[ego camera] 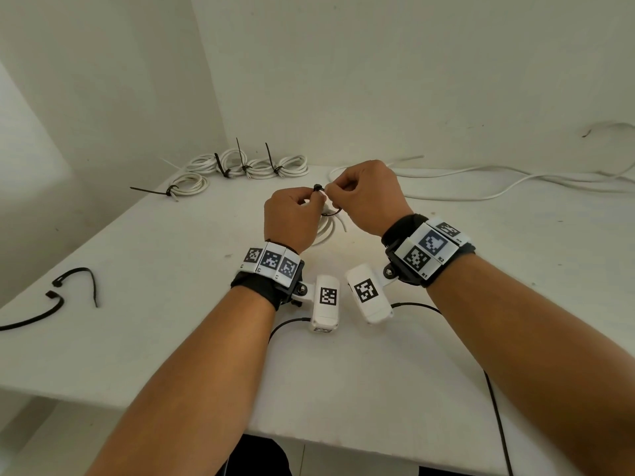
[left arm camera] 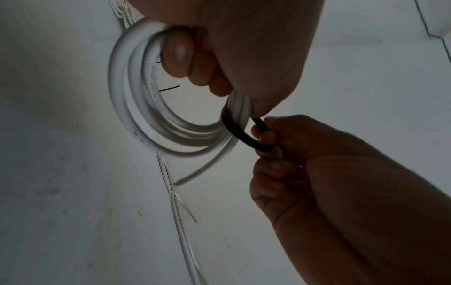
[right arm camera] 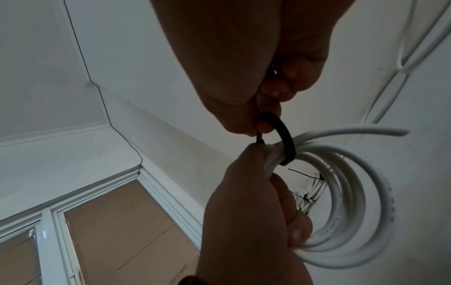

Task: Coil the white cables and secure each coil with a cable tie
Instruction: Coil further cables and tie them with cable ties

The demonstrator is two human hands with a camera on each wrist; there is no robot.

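Observation:
My left hand (ego camera: 298, 214) grips a white cable coil (left arm camera: 136, 108) above the middle of the table; the coil (right arm camera: 354, 212) hangs below the fist. A black cable tie (left arm camera: 240, 133) loops loosely round the coil's bundled strands. My right hand (ego camera: 357, 195) pinches the tie (right arm camera: 285, 140) close to the left hand's fingertips. In the head view the tie's head (ego camera: 318, 187) shows between both hands. One free cable end (left arm camera: 187, 179) sticks out of the coil.
Several tied coils (ego camera: 247, 164) with black ties lie at the table's back left. A long loose white cable (ego camera: 498, 185) runs along the back right. Two spare black ties (ego camera: 74, 286) lie near the left edge. Walls stand close behind.

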